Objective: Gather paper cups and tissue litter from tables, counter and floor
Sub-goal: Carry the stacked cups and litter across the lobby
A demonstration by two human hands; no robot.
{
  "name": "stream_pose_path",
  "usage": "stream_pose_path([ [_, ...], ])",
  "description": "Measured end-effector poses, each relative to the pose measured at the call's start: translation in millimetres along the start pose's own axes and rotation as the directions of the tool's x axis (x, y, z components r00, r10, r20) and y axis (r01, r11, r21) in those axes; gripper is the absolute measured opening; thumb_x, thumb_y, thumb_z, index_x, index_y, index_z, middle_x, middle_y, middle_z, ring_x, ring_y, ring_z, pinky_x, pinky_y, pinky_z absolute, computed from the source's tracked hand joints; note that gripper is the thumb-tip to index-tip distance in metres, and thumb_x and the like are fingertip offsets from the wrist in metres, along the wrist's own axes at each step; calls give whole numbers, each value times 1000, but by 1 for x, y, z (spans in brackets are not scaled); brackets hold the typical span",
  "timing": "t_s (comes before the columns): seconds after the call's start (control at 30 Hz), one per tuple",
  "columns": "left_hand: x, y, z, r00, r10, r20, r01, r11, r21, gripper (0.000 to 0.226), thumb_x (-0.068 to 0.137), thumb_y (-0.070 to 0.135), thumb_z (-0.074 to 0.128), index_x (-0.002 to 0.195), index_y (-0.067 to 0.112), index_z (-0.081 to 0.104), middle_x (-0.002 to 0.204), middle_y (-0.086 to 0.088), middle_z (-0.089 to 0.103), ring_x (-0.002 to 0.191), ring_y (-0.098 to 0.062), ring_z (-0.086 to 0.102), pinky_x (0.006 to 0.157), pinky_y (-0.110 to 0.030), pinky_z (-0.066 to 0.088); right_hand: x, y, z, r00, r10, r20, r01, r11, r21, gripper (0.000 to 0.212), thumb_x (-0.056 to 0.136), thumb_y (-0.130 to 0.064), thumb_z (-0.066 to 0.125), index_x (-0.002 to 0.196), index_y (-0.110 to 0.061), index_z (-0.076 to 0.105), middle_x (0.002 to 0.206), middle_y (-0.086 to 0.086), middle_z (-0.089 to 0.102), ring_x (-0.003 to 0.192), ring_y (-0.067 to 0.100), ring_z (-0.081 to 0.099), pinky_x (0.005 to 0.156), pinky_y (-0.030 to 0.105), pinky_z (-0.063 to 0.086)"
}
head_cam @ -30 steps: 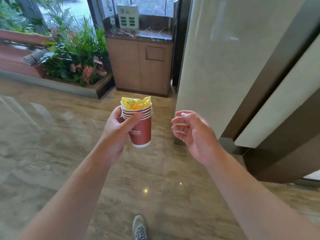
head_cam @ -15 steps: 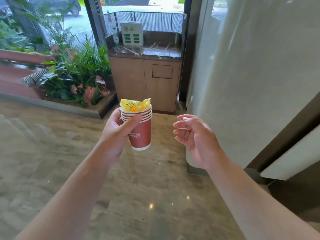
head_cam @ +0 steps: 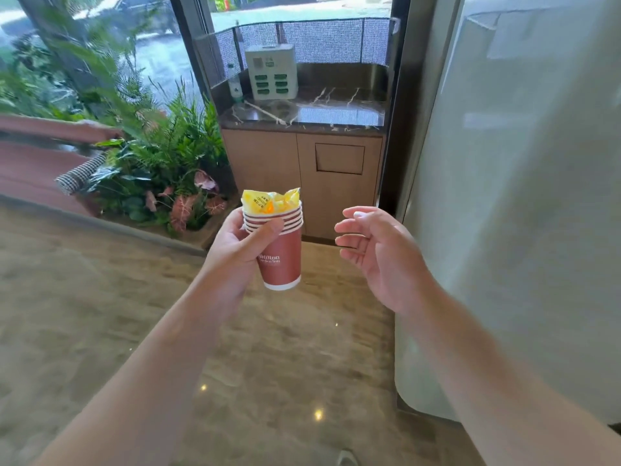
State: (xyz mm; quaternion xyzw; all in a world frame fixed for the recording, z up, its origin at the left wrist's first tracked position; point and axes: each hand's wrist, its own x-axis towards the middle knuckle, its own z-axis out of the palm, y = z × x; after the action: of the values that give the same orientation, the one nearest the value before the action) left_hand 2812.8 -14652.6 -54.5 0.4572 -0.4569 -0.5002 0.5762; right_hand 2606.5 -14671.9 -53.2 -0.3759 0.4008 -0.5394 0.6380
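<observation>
My left hand (head_cam: 235, 253) grips a stack of several nested red paper cups (head_cam: 282, 260) with white rims, held upright at chest height. A crumpled yellow wrapper (head_cam: 268, 201) sticks out of the top cup. My right hand (head_cam: 379, 257) hovers just right of the stack, palm turned toward it, fingers loosely curled and apart, holding nothing and not touching the cups.
Ahead stands a wooden cabinet (head_cam: 268, 166) with a dark marble counter (head_cam: 309, 114), a flap door (head_cam: 339, 158), a white charging box (head_cam: 271, 75) and a small bottle (head_cam: 235, 87). A planter with green and pink plants (head_cam: 161, 173) is at left. A pale column (head_cam: 524, 196) fills the right. Polished stone floor (head_cam: 84, 314) lies below.
The view has moved closer to the cabinet and tilted up, so the counter top now shows. Both hands keep their pose; the cup stack stays in my left hand.
</observation>
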Motion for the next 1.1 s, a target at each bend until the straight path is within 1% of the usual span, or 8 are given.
stream_pose_path([
  [0.17,85,8,11,1000,23,-2,-23,1000,5,63,69,40,81,124,19,61,108,2,76,97,-13,72,73,-27,58,85,-28,-3,1000,-9,12,9,1000,-23,26,77,-25,56,98,-16,68,84,4,72,73,17,65,61,27,51],
  [0.47,213,-12,1,1000,7,-15,-7,1000,-13,55,69,41,80,117,22,62,99,7,77,85,-7,73,63,-19,54,207,-27,2,1000,21,-1,-21,999,-44,27,78,-25,55,100,-15,66,85,4,71,74,17,64,63,27,50],
  [0.53,247,-21,-7,1000,-2,-12,2,1000,-19,59,69,43,80,120,20,62,99,7,77,84,-6,72,63,-18,54,237,-22,6,999,32,-8,-33,998,-62,28,79,-25,54,102,-14,66,86,5,71,76,17,65,64,28,51],
  [0.6,287,-28,-15,1000,-11,-9,11,1000,-29,63,68,45,81,122,20,61,104,5,77,90,-8,72,69,-23,57,273,-21,11,999,27,-25,-29,997,-71,31,78,-25,55,104,-13,66,87,5,72,76,16,65,64,27,52],
  [0.77,396,-46,-29,995,-47,92,49,998,-29,73,66,47,82,130,18,58,112,3,75,99,-12,71,79,-31,56,367,-24,28,992,-2,-125,-10,996,-91,29,76,-26,54,101,-15,66,83,2,72,71,14,66,62,26,51],
  [0.83,441,-46,-33,989,-56,135,62,997,-38,77,67,44,81,133,14,56,111,3,75,97,-12,70,78,-29,56,403,-28,37,988,-16,-154,2,996,-91,27,79,-25,55,101,-15,66,83,1,72,71,14,66,63,26,51],
  [0.97,522,-42,-38,977,-56,206,64,997,-33,66,77,30,75,136,9,53,108,3,73,93,-8,70,73,-23,55,465,-38,53,977,-65,-204,45,994,-103,20,88,-22,52,101,-15,66,84,1,72,72,14,65,64,25,52],
  [1.1,575,-42,-39,963,-51,266,62,998,-30,68,78,29,70,139,5,51,110,0,70,92,-10,68,74,-23,54,508,-40,61,968,-70,-241,47,994,-100,18,94,-17,50,104,-13,65,87,3,70,75,16,64,67,27,52],
])
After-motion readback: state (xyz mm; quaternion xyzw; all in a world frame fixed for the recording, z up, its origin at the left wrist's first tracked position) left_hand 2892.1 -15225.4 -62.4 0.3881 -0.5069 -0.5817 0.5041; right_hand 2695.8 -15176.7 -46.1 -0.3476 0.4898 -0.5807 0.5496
